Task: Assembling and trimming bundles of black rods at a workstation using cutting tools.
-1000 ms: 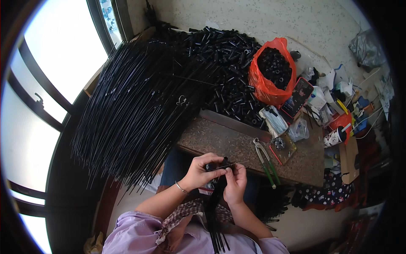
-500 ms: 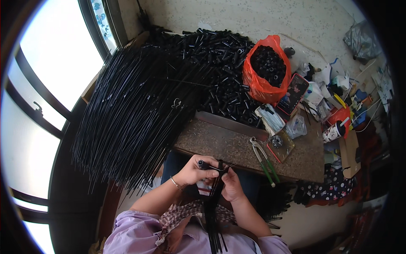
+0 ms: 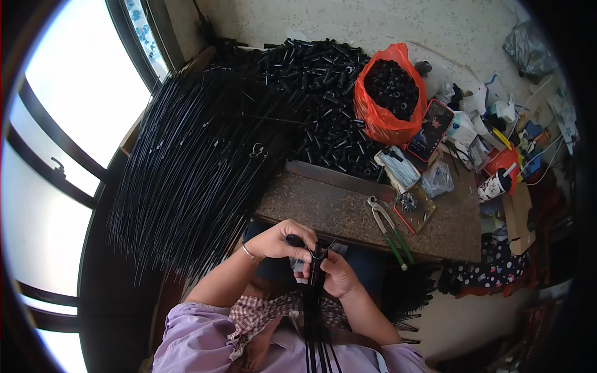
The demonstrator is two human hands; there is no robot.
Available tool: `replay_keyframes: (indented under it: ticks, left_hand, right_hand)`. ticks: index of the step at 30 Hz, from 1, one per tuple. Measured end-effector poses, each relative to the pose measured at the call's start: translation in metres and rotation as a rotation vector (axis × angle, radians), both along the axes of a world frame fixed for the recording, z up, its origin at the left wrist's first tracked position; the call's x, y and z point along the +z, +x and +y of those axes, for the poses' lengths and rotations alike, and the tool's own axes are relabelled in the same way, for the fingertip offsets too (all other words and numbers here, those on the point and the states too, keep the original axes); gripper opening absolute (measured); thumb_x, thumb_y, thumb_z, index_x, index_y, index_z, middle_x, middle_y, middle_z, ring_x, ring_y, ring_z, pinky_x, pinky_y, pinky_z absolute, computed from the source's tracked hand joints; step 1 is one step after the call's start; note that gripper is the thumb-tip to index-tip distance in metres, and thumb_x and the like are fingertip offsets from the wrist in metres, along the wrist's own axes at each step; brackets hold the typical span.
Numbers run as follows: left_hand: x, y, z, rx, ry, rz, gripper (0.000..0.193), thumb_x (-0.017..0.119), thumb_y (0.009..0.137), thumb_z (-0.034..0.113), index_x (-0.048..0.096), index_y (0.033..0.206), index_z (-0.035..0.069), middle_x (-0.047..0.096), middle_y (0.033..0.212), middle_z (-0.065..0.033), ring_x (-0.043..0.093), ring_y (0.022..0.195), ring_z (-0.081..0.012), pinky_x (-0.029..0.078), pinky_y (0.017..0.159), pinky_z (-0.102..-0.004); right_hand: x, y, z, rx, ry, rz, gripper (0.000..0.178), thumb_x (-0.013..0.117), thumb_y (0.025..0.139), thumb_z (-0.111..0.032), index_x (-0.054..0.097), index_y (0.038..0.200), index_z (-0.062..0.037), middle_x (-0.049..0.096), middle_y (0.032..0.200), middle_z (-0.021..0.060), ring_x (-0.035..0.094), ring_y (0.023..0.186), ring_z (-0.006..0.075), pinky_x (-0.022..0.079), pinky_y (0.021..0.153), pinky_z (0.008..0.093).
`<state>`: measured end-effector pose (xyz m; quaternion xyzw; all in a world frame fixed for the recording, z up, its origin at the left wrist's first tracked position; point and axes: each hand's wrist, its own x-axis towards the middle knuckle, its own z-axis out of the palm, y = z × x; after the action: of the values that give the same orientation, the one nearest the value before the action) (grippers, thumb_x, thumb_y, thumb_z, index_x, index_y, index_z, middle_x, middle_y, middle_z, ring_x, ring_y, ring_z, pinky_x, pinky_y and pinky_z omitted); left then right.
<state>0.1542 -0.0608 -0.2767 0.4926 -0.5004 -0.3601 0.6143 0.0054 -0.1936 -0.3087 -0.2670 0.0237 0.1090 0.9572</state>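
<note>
My left hand (image 3: 283, 239), closed, keeps a short black tube (image 3: 293, 240) in its curled fingers. Its thumb and fingertip also press at the top of a bundle of thin black rods (image 3: 316, 298), which hangs down over my lap. On the other side of the bundle, my right hand (image 3: 339, 275) pinches close to the same top end. A thin wire-like piece pokes up between the hands; where it is held is too small to make out. Both hands meet just in front of the table's near edge.
Long black rods (image 3: 186, 161) are heaped at the left, with a pile of black tubes (image 3: 329, 118) behind. An orange bag (image 3: 392, 127) of small black parts, a phone (image 3: 430, 130), green-handled pincers (image 3: 388, 231) and a patterned cup (image 3: 494, 186) stand or lie rightward.
My left hand has tilted, and its fingers now cover more of the tube. My right hand has shifted slightly left, closer against the bundle's top. The view has moved a little.
</note>
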Motion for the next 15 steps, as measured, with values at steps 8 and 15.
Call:
replay_keyframes:
  ticks: [8,15]
  left_hand:
    - [0.034,-0.011,-0.033,0.093,0.190,-0.169,0.059,0.047,0.089,0.048,0.046,0.128,0.003,0.041,0.133,-0.0188,0.038,0.124,-0.0268,0.030,0.102,-0.0367]
    - [0.042,-0.011,-0.019,0.202,0.329,0.020,0.039,0.066,0.082,0.017,0.053,0.114,-0.002,0.062,0.101,-0.0068,0.057,0.095,-0.0131,0.046,0.086,-0.0277]
  right_hand:
    - [0.000,-0.003,0.013,-0.389,-0.273,0.034,0.018,0.061,0.086,-0.021,0.051,0.087,-0.0062,0.061,0.082,0.0097,0.059,0.073,0.0149,0.050,0.065,0.0292]
    - [0.004,-0.010,0.015,-0.446,-0.320,0.049,0.016,0.060,0.087,-0.020,0.051,0.087,-0.0070,0.061,0.081,0.0083,0.058,0.072,0.0138,0.049,0.066,0.0271]
